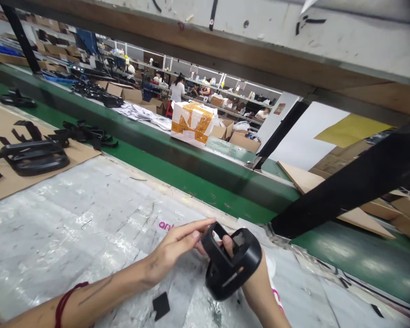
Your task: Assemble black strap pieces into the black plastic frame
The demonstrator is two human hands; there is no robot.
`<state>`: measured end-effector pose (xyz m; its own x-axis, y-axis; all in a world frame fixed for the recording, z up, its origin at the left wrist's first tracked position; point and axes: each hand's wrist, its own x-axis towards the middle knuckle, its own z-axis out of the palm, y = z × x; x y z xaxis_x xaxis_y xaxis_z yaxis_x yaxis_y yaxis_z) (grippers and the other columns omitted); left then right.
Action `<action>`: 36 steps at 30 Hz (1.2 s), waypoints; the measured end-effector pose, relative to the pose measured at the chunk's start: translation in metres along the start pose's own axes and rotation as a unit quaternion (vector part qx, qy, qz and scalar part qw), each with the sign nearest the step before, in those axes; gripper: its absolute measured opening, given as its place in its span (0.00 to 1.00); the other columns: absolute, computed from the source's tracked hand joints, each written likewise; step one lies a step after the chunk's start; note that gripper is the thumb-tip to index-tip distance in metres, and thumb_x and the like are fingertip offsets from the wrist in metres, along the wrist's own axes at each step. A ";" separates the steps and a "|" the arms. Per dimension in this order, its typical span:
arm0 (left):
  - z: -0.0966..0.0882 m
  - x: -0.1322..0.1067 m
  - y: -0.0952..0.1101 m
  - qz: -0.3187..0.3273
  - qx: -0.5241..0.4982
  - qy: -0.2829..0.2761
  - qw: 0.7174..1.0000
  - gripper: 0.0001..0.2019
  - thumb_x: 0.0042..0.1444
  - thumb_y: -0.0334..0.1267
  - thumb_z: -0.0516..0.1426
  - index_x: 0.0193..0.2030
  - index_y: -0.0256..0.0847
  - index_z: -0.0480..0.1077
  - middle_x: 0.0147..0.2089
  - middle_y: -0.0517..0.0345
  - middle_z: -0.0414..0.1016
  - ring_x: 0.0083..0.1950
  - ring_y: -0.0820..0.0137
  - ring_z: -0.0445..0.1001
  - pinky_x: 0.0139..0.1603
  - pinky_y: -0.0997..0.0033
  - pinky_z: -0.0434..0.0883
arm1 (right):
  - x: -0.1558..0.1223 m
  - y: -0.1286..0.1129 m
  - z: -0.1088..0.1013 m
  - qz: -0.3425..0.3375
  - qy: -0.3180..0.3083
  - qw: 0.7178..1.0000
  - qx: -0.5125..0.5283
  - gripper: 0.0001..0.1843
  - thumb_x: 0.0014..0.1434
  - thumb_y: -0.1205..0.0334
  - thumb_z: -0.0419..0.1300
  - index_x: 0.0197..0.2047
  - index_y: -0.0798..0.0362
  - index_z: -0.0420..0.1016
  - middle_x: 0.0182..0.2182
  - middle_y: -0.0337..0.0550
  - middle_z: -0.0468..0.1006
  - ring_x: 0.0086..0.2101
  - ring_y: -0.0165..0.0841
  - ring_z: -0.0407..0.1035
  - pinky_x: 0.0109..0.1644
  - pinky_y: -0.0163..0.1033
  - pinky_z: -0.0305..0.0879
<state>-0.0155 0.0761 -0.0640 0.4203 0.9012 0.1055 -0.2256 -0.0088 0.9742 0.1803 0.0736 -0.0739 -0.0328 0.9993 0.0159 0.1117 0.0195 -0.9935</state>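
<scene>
Left hand (172,248): fingers pinch the rim of the black plastic housing (230,264) | Right hand (256,284): mostly hidden behind the housing, fingers closed on it from below | Housing: held just above the plastic-covered table (71,218) | Progress: judged mid-handling, not set down; small black piece (161,305) lies loose beside the left forearm
</scene>
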 end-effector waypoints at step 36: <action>0.019 -0.018 -0.027 -0.020 0.377 0.026 0.925 0.20 0.61 0.34 0.45 0.59 0.36 0.59 0.33 0.50 0.77 0.30 0.63 0.75 0.34 0.67 0.69 | -0.015 -0.008 -0.005 -0.403 -0.001 0.831 -0.383 0.17 0.58 0.74 0.49 0.49 0.54 0.69 0.37 0.43 0.81 0.33 0.32 0.78 0.35 0.33 0.72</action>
<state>-0.0004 0.0520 -0.0884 0.3687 0.9264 0.0761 0.4754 -0.2583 0.8410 0.1847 0.0588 -0.0654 -0.4040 0.6527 0.6409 0.6525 0.6966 -0.2982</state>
